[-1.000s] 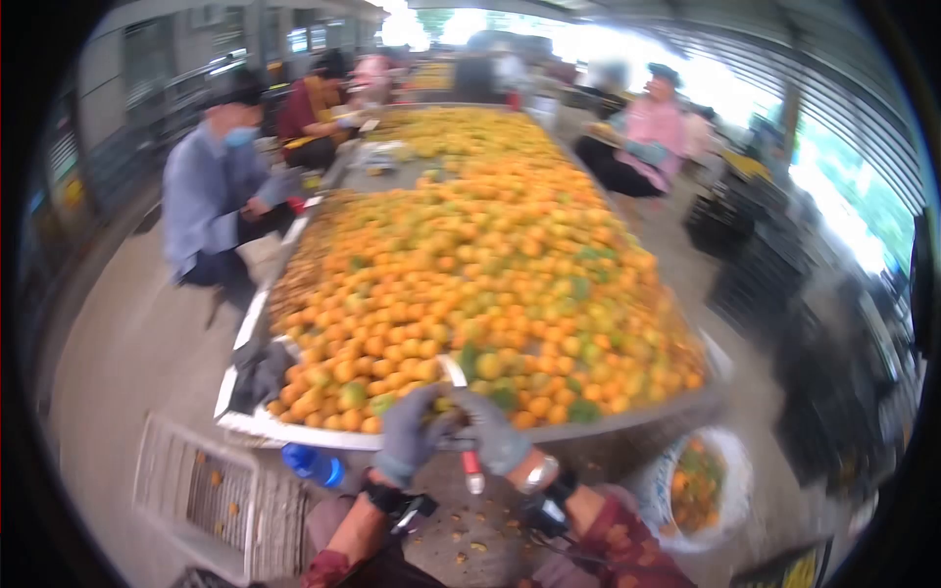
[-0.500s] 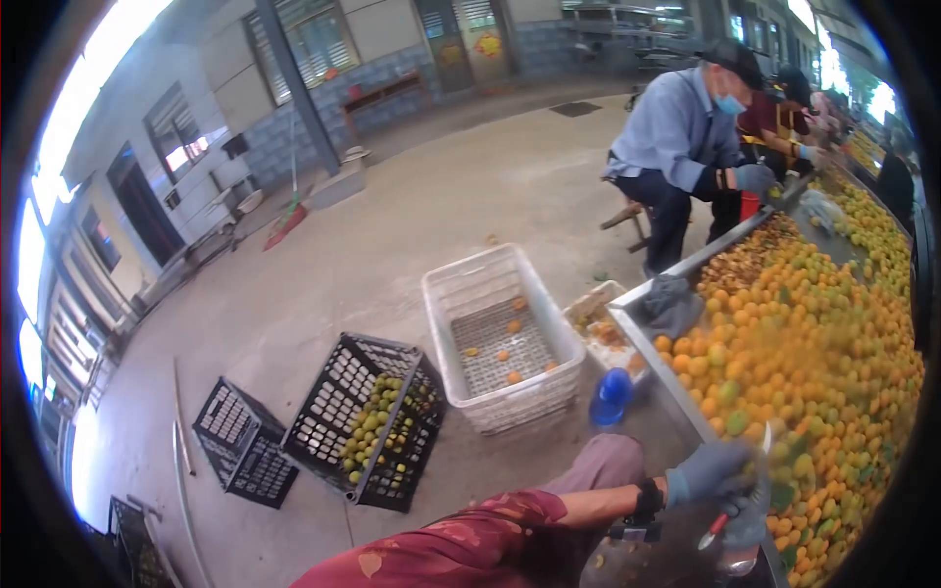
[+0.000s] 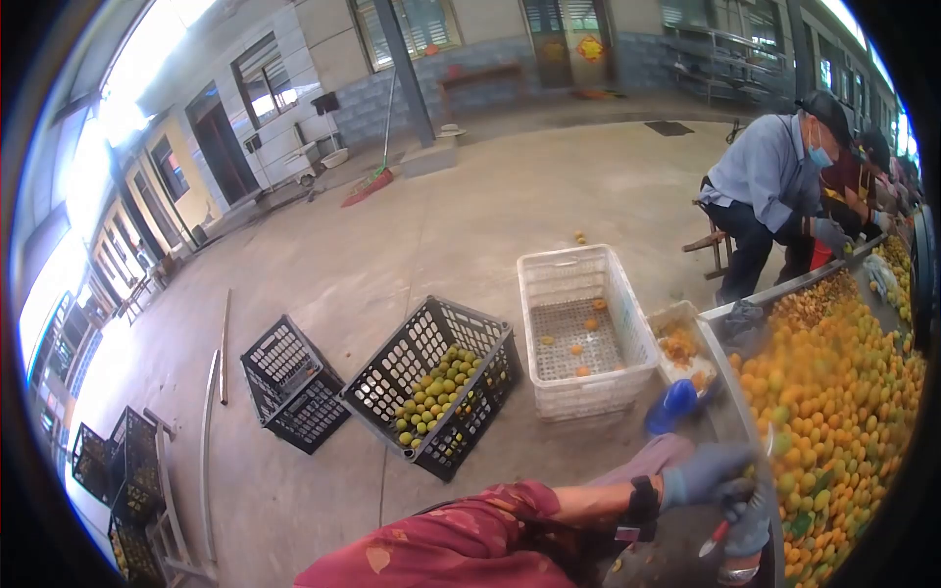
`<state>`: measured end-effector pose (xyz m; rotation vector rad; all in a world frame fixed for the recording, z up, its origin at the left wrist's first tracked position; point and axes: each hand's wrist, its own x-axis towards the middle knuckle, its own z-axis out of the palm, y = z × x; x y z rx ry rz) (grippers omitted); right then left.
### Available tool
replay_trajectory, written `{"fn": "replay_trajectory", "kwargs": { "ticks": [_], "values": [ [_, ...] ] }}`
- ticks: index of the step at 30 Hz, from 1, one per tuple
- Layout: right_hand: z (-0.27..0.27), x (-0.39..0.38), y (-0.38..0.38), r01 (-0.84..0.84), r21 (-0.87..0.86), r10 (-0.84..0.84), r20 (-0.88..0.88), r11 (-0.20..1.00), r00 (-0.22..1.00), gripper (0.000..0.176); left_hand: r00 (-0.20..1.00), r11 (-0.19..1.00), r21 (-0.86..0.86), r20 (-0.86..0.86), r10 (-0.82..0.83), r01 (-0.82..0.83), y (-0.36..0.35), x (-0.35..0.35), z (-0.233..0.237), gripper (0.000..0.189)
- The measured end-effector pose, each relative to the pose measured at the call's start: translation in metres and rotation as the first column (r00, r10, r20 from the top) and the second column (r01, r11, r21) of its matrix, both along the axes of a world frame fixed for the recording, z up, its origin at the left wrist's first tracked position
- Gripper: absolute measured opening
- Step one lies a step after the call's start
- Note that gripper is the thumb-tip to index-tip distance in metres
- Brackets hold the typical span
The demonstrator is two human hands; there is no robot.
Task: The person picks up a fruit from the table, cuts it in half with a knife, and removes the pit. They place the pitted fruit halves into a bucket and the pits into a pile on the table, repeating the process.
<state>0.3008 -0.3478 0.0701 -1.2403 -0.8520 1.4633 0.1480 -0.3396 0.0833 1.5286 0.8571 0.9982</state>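
My left hand (image 3: 701,475), in a grey glove with a black band on the wrist, is closed at the tray's near edge. A bit of green-yellow, apparently a small fruit, shows at its fingers. Just below, my right hand (image 3: 748,529) wears a grey glove and a metal band. It is closed around a knife; a red handle (image 3: 720,534) sticks out below, and a curved silver blade (image 3: 769,438) stands out above. The hands partly cover the grip. Beside them, small orange and green fruit (image 3: 833,421) fills the metal-edged tray (image 3: 750,407).
On the floor are a white crate (image 3: 588,397) with several fruits, a black crate (image 3: 431,328) of green fruit, and another black crate (image 3: 294,392). A blue bottle (image 3: 672,405) and a white box (image 3: 676,314) stand by the tray. A masked co-worker (image 3: 769,186) sits further along.
My view has turned left, so the crates, tray and co-worker appear farther right. Both my hands stay close together at the tray, with the knife still in my right hand.
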Motion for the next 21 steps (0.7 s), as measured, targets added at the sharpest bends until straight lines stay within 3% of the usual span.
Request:
{"fn": "replay_trajectory", "kwargs": {
  "ticks": [1, 2, 4, 6, 8, 9, 11, 13, 14, 15, 17, 19, 20, 21],
  "values": [
    [0.013, -0.014, -0.008, -0.009, 0.008, 0.009, 0.001, 1.0, 1.0, 0.044, 0.994, 0.985, -0.151, 0.088, -0.069, 0.082, -0.006, -0.009, 0.015, 0.033],
    [0.028, -0.03, -0.017, 0.038, 0.096, -0.043, 0.054, 0.995, 0.998, 0.044, 0.994, 0.987, -0.143, 0.088, -0.061, 0.073, -0.013, -0.019, 0.031, 0.033],
    [0.039, -0.042, -0.025, 0.061, 0.191, -0.081, 0.1, 0.98, 0.992, 0.044, 0.974, 0.998, 0.029, -0.217, 0.057, -0.052, -0.028, -0.036, 0.057, 0.033],
    [0.039, -0.041, -0.023, -0.139, 0.156, 0.128, 0.078, 0.978, 0.989, 0.044, 0.969, 0.989, 0.111, -0.218, 0.121, -0.098, -0.032, -0.041, 0.051, 0.033],
    [0.03, -0.03, -0.012, -0.218, 0.112, 0.214, 0.047, 0.97, 0.976, 0.044, 0.96, 0.972, 0.191, -0.214, 0.179, -0.139, -0.038, -0.047, 0.05, 0.033],
    [0.028, -0.029, -0.009, -0.284, 0.062, 0.284, 0.011, 0.957, 0.959, 0.045, 0.964, 0.972, 0.171, -0.185, 0.19, -0.159, -0.041, -0.05, 0.05, 0.032],
    [0.041, -0.05, -0.01, -0.265, 0.049, 0.267, -0.033, 0.963, 0.963, 0.046, 0.965, 0.969, 0.157, -0.15, 0.213, -0.19, -0.048, -0.059, 0.055, 0.031],
    [0.049, -0.078, -0.011, -0.231, 0.064, 0.237, -0.102, 0.971, 0.966, 0.047, 0.984, 0.989, -0.089, 0.126, 0.125, -0.114, -0.052, -0.072, 0.061, 0.031],
    [0.06, -0.089, -0.012, -0.381, 0.085, 0.39, -0.124, 0.92, 0.913, 0.042, 0.958, 0.925, 0.263, -0.015, 0.287, -0.273, -0.047, -0.073, 0.047, 0.032],
    [0.072, -0.1, -0.015, -0.521, 0.108, 0.532, -0.142, 0.846, 0.835, 0.041, 0.905, 0.8, 0.463, 0.01, 0.425, -0.381, -0.057, -0.101, 0.045, 0.034],
    [0.09, -0.135, -0.03, -0.56, 0.206, 0.592, -0.154, 0.802, 0.791, 0.041, 0.868, 0.695, 0.578, 0.047, 0.495, -0.427, -0.091, -0.144, 0.07, 0.036],
    [0.1, -0.151, -0.036, -0.595, 0.294, 0.652, -0.162, 0.748, 0.74, 0.041, 0.702, 0.522, 0.649, 0.026, 0.712, -0.553, -0.121, -0.194, 0.088, 0.03],
    [0.107, -0.152, -0.037, -0.642, 0.32, 0.704, -0.135, 0.697, 0.697, 0.041, 0.645, 0.464, 0.622, 0.088, 0.759, -0.631, -0.137, -0.219, 0.103, 0.028],
    [0.111, -0.154, -0.037, -0.684, 0.343, 0.75, -0.105, 0.644, 0.653, 0.042, 0.553, 0.429, 0.446, 0.197, 0.809, -0.786, -0.159, -0.238, 0.121, 0.025]
  ]
}}
